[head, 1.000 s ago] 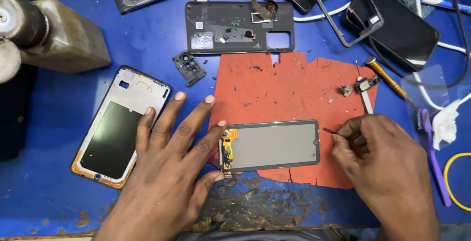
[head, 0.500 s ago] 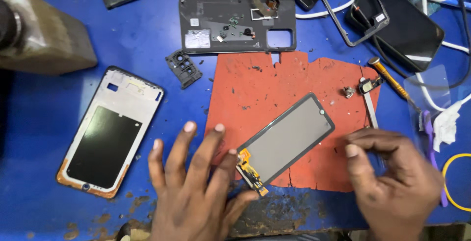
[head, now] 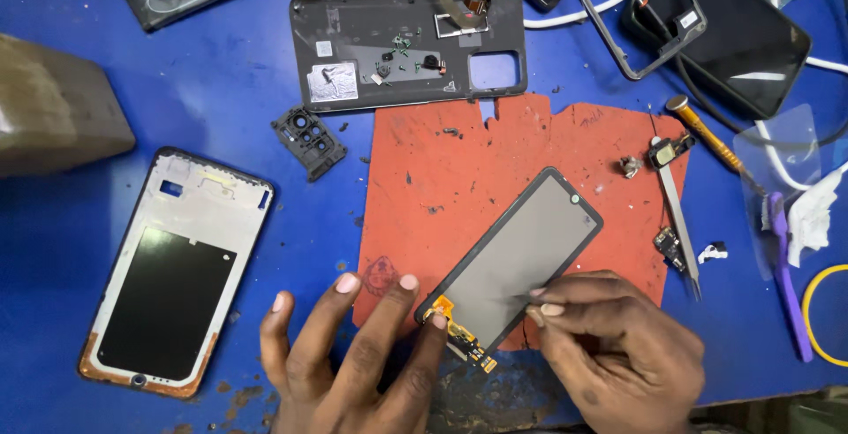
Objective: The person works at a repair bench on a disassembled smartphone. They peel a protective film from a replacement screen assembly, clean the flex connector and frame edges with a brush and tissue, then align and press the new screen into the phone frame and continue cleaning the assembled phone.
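Since half a second ago: display panel point(head: 521, 257) stays tilted on its diagonal, right hand point(head: 618, 346) has closed in onto its lower edge, left hand point(head: 353, 354) has kept to the connector corner.

Far left of the left hand: grey-brown block point(head: 53, 116); white phone frame point(head: 172, 271) with dark centre, flat on the blue counter point(head: 221, 72).
Above the left hand: small black camera bezel point(head: 309, 141); dark grey back cover point(head: 406, 50), inner side up.
Left hand: fingers spread flat, palm down, gripping nothing; one fingertip point(head: 437, 321) touching the display panel's lower corner at the orange flex connector point(head: 459, 337).
Between the hands: display panel, dark face up, lying on the red mat point(head: 459, 178).
Right hand: fingers pinched together at the panel's lower edge; whether they grip a tool cannot be told.
Above and right of the right hand: metal tweezers point(head: 678, 204); yellow-handled screwdriver point(head: 707, 138); purple tool point(head: 789, 275); black phone point(head: 742, 37).
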`<state>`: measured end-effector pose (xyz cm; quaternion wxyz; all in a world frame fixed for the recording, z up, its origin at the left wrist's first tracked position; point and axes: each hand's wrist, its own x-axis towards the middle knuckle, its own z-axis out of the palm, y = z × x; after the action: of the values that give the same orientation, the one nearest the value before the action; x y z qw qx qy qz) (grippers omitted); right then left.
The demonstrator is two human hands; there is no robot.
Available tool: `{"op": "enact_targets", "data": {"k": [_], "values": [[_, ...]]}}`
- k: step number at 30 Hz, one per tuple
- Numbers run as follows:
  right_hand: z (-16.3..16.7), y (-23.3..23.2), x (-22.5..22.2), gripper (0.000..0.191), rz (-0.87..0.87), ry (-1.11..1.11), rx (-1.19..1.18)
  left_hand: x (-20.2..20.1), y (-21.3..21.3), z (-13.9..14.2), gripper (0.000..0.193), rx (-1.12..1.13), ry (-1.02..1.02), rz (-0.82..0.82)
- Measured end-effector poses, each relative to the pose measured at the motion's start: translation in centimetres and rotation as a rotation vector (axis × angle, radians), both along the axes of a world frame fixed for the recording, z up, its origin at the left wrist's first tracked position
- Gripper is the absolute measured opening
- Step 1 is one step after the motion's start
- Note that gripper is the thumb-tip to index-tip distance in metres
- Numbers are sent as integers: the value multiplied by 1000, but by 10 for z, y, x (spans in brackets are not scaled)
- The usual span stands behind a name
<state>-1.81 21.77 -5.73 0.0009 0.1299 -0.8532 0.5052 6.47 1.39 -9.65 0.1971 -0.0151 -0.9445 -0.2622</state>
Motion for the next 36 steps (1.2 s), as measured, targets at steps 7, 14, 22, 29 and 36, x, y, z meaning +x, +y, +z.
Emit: {"op": "enact_targets", "data": {"k": [7,14,22,29,36], "values": [[3,-4,-2,14,-72,-40,90,-2,-2,-4,12,-39,-2,-16],[5,-4,-4,16,-52,-43,121,1,-1,-3,16,-25,-44,-26],[7,-3,-7,23,11,-17,92,0,-1,-3,19,-20,-36,-36],[8,-4,-9,20,31,13,168,-1,-2,1,19,-16,-61,-60],[18,-6,-15,16,56,-21,147,-5,-3,10,18,-21,-102,-88]]}}
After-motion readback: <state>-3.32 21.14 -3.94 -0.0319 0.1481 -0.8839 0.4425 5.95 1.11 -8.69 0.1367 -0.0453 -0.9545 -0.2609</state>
